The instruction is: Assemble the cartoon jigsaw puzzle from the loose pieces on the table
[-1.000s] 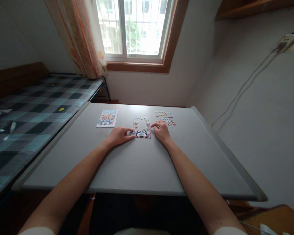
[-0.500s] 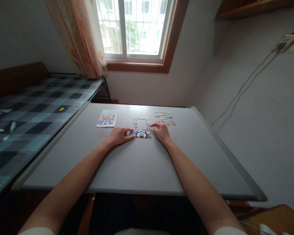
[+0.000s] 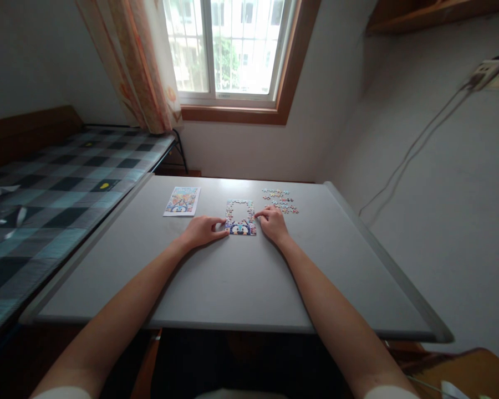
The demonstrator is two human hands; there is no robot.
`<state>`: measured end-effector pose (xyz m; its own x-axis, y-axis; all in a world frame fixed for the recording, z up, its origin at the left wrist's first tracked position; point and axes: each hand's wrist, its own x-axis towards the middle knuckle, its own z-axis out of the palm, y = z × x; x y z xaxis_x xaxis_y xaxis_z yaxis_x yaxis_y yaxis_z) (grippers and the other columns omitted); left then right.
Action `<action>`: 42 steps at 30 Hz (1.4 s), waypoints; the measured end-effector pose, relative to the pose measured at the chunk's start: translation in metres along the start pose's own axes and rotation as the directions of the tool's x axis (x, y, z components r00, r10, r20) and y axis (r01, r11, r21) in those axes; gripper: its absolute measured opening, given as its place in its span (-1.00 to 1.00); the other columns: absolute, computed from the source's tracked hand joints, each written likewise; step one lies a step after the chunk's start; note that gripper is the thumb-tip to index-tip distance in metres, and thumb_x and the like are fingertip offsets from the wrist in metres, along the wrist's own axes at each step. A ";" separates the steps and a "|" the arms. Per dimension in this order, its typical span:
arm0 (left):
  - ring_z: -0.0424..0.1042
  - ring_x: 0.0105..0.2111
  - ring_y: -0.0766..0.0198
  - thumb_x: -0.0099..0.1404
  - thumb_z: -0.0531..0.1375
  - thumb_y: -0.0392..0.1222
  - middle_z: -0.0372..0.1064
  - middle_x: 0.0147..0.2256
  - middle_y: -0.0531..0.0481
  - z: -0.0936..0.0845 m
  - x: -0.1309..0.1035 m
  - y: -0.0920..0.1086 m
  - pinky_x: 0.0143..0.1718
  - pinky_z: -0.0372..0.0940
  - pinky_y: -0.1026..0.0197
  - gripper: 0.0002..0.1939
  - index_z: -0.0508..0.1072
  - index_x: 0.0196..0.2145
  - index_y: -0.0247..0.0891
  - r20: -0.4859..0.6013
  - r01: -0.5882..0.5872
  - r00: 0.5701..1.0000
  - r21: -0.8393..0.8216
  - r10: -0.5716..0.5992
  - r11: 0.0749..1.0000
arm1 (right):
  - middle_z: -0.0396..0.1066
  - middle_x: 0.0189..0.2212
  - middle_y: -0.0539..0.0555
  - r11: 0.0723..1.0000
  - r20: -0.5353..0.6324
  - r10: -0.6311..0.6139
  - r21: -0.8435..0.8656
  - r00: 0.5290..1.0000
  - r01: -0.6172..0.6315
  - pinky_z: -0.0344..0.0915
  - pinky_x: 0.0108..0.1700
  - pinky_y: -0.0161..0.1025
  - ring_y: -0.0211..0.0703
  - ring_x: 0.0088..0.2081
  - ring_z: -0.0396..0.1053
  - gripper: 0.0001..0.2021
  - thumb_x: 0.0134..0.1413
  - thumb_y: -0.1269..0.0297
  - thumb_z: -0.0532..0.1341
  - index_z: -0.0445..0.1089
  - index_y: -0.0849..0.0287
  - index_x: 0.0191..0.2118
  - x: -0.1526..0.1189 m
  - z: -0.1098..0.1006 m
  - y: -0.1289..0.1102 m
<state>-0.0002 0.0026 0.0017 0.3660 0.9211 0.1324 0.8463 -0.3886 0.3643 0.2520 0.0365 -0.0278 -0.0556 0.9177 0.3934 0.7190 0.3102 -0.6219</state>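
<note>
A partly assembled puzzle [image 3: 240,229] lies flat on the grey-white table [image 3: 233,282], its border and bottom joined around an open middle. My left hand [image 3: 203,230] rests at its left edge, thumb and index finger apart and touching the lower left side. At the right edge, my right hand [image 3: 272,221] has its index finger stretched out to the puzzle's side, the other fingers curled. Loose puzzle pieces [image 3: 289,208] are scattered just beyond my right hand. To the left of the puzzle is a printed picture card [image 3: 183,200].
A bed with a checkered cover [image 3: 87,160] stands left of the table. Behind the table are a window [image 3: 241,50] and an orange curtain [image 3: 139,66]. Cables [image 3: 416,138] hang on the right wall from a socket [image 3: 486,72].
My right index finger has shifted very slightly left, against the puzzle's right edge. My left hand and the loose pieces look the same.
</note>
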 end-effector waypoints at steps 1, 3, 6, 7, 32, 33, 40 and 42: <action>0.26 -0.57 0.33 0.16 0.14 0.24 0.36 -0.56 0.06 0.000 0.000 0.000 -0.50 -0.04 0.30 -0.47 0.53 -0.06 -0.12 -0.001 0.002 1.000 0.000 -0.002 1.000 | 0.33 -0.38 0.07 1.000 -0.002 0.000 -0.004 1.000 0.000 0.11 0.00 -0.11 -0.11 -0.21 0.22 -0.70 -0.02 0.49 0.07 0.55 0.09 -0.42 0.000 0.000 -0.001; 0.26 -0.57 0.33 0.16 0.14 0.24 0.37 -0.56 0.07 0.000 0.000 0.000 -0.50 -0.03 0.29 -0.48 0.53 -0.06 -0.12 -0.004 0.002 1.000 0.001 -0.002 1.000 | 0.34 -0.36 0.07 1.000 0.000 -0.011 -0.006 1.000 0.011 0.12 0.00 -0.11 -0.11 -0.21 0.22 -0.70 -0.02 0.49 0.08 0.56 0.07 -0.38 -0.001 0.000 -0.002; 0.27 -0.56 0.33 0.17 0.14 0.23 0.38 -0.55 0.07 0.001 -0.001 -0.001 -0.50 -0.01 0.29 -0.49 0.53 -0.06 -0.11 -0.010 -0.004 1.000 -0.001 0.004 1.000 | 0.35 -0.33 0.08 0.998 0.035 -0.065 0.015 0.997 0.065 0.12 0.02 -0.10 -0.11 -0.19 0.24 -0.72 -0.01 0.46 0.11 0.56 0.06 -0.30 -0.001 0.000 -0.004; 0.27 -0.56 0.33 0.17 0.14 0.23 0.38 -0.55 0.07 0.001 -0.001 -0.001 -0.50 -0.01 0.29 -0.49 0.53 -0.06 -0.11 -0.012 -0.005 1.000 -0.001 0.005 1.000 | 0.36 -0.31 0.08 0.996 0.050 -0.089 0.025 0.995 0.088 0.12 0.03 -0.10 -0.10 -0.18 0.24 -0.73 0.00 0.44 0.13 0.56 0.06 -0.28 -0.002 0.001 -0.005; 0.25 -0.58 0.35 0.17 0.15 0.22 0.37 -0.56 0.07 0.001 -0.001 -0.001 -0.50 -0.03 0.30 -0.49 0.53 -0.06 -0.13 -0.014 -0.013 1.000 -0.010 0.013 1.000 | 0.38 -0.21 0.07 0.982 0.231 -0.167 -0.045 0.959 0.182 0.09 0.03 -0.05 -0.04 -0.10 0.23 -0.79 -0.01 0.25 0.22 0.54 -0.02 -0.22 -0.006 -0.005 -0.012; 0.25 -0.58 0.36 0.17 0.15 0.22 0.36 -0.56 0.07 0.001 -0.001 -0.001 -0.50 -0.03 0.30 -0.49 0.53 -0.06 -0.13 -0.016 -0.014 1.000 -0.010 0.014 1.000 | 0.38 -0.21 0.07 0.982 0.229 -0.168 -0.046 0.959 0.183 0.10 0.03 -0.05 -0.04 -0.09 0.23 -0.79 -0.01 0.24 0.22 0.54 -0.03 -0.22 -0.006 -0.005 -0.012; 0.26 -0.57 0.35 0.16 0.16 0.22 0.36 -0.56 0.08 0.002 -0.001 -0.001 -0.50 -0.03 0.30 -0.49 0.53 -0.06 -0.11 -0.021 -0.010 1.000 -0.003 0.010 1.000 | 0.38 -0.21 0.08 0.981 0.228 -0.175 -0.047 0.958 0.190 0.11 0.03 -0.04 -0.04 -0.09 0.24 -0.79 0.00 0.23 0.22 0.53 -0.02 -0.22 -0.006 -0.005 -0.012; 0.26 -0.57 0.35 0.17 0.15 0.22 0.37 -0.55 0.07 0.001 -0.001 0.000 -0.50 -0.02 0.30 -0.49 0.53 -0.06 -0.11 -0.017 -0.006 1.000 0.002 0.006 1.000 | 0.38 -0.20 0.08 0.981 0.228 -0.171 -0.052 0.959 0.187 0.11 0.03 -0.04 -0.04 -0.09 0.24 -0.79 -0.01 0.22 0.22 0.53 -0.01 -0.21 -0.006 -0.005 -0.012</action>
<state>-0.0004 0.0021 0.0005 0.3648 0.9189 0.1501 0.8446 -0.3945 0.3621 0.2474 0.0261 -0.0194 -0.3342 0.8833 0.3288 0.7308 0.4631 -0.5014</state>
